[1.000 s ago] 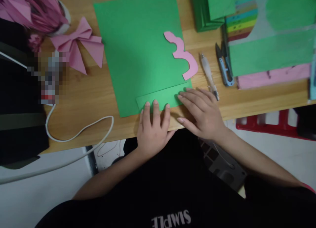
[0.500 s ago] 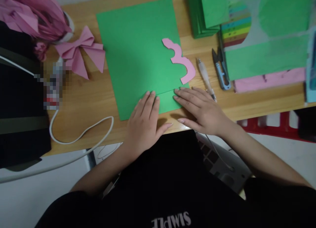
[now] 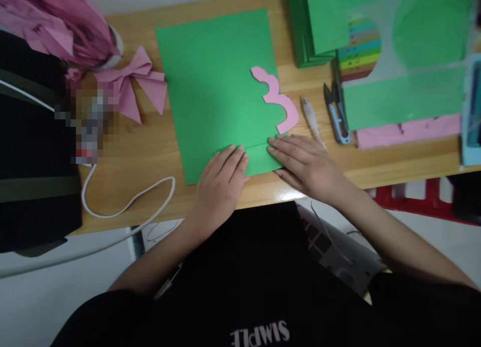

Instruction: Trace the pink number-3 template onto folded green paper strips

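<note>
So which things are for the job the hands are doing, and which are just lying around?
Seem part of the job:
green strip, partly under the left hand and right hand
green sheet, beneath the green strip
pink cut-out, maybe: partly on the green sheet

Seem to be just lying around:
pen
blue-handled snips
pink bow
white cable

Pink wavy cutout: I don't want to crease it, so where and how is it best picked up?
I'd pinch the cutout at its broad rounded bulge, the right hand coming from the right. It lies flat, and that bulge juts past the green sheet's right edge over the table, likely easing a fingertip underneath.
</note>
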`<state>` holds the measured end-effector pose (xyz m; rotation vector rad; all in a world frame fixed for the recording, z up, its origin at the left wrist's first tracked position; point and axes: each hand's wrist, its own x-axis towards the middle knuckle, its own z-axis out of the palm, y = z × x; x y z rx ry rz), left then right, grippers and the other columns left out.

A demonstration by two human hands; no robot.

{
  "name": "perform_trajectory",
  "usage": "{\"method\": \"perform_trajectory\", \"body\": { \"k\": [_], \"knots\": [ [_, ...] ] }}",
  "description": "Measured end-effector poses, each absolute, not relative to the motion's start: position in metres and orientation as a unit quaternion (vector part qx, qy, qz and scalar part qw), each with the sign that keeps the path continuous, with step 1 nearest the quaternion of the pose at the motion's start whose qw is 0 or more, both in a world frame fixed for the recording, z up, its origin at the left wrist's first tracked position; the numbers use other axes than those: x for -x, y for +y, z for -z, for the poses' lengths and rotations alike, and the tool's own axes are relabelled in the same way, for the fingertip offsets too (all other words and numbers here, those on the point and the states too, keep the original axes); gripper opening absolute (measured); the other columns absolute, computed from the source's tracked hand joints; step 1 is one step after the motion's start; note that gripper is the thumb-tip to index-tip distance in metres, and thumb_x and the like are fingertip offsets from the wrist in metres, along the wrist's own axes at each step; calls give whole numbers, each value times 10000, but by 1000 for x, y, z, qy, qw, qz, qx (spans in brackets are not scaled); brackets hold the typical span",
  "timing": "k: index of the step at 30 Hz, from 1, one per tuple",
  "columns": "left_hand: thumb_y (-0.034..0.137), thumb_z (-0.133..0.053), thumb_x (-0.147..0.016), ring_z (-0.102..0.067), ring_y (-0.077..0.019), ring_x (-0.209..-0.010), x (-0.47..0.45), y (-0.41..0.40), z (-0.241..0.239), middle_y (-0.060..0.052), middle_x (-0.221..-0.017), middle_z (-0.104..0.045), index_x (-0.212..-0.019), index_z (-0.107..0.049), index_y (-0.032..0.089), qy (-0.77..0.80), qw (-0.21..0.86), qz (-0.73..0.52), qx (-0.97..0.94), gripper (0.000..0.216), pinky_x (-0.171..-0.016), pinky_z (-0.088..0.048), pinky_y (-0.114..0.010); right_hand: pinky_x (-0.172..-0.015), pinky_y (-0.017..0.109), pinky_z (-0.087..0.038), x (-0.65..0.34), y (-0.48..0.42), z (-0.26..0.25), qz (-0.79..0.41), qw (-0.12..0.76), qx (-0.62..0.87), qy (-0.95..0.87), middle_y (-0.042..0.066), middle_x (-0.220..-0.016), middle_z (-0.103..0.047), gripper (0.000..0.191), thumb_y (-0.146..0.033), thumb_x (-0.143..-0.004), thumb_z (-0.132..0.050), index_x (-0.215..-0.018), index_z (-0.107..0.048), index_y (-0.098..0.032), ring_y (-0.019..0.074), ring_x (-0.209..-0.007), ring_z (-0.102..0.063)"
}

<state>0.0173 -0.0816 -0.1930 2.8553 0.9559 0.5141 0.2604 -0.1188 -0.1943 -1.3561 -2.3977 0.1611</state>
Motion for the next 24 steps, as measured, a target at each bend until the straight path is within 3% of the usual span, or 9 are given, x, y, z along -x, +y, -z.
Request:
{"method": "perform_trajectory", "body": {
  "k": [5, 9, 14, 18, 24],
  "knots": [
    [189, -532, -987, -564, -295, -1292, -14, -80, 194, -201, -1339, -616, -1280, -562, 45, 303, 74, -170, -935, 328, -1070, -489, -454, -1124, 461, -435, -262, -124, 193, -22, 177, 463, -868, 144, -1398, -599, 467, -300, -960, -570, -1376, -541, -91, 270, -1322, -551],
    [267, -501, -1010, -513, -313, -1347, -15, -85, 191, -217, -1397, -567, -1306, -540, 32, 316, 94, -145, -933, 380, -1120, -446, -476, -1148, 506, -381, -264, -129, 191, -53, 142, 460, -875, 174, -1496, -484, 701, -461, -962, -536, -1524, -330, -96, 300, -1418, -436],
    [184, -326, -1044, -340, -264, -1473, -17, -89, 195, -176, -1521, -447, -1458, -405, 114, 366, 150, -129, -909, 427, -1204, -324, -483, -1178, 529, -317, -265, -132, 190, -88, 113, 462, -875, 162, -1580, -346, 859, -589, -951, -466, -1588, -108, -139, 300, -1468, -354],
    [171, -302, -1037, -232, -249, -1514, -20, -88, 196, -176, -1586, -337, -1545, -243, 141, 393, 163, -100, -900, 512, -1230, -257, -488, -1180, 524, -301, -265, -135, 190, -88, 105, 465, -875, 173, -1585, -335, 869, -608, -958, -421, -1589, -74, -121, 298, -1476, -338],
    [164, -327, -1018, -191, -268, -1524, -22, -89, 195, -197, -1611, -266, -1547, -207, 124, 413, 159, -78, -893, 544, -1226, -250, -498, -1170, 534, -299, -263, -149, 190, -70, 99, 478, -870, 205, -1560, -373, 895, -636, -956, -392, -1581, -80, -76, 316, -1454, -376]
  ]
}}
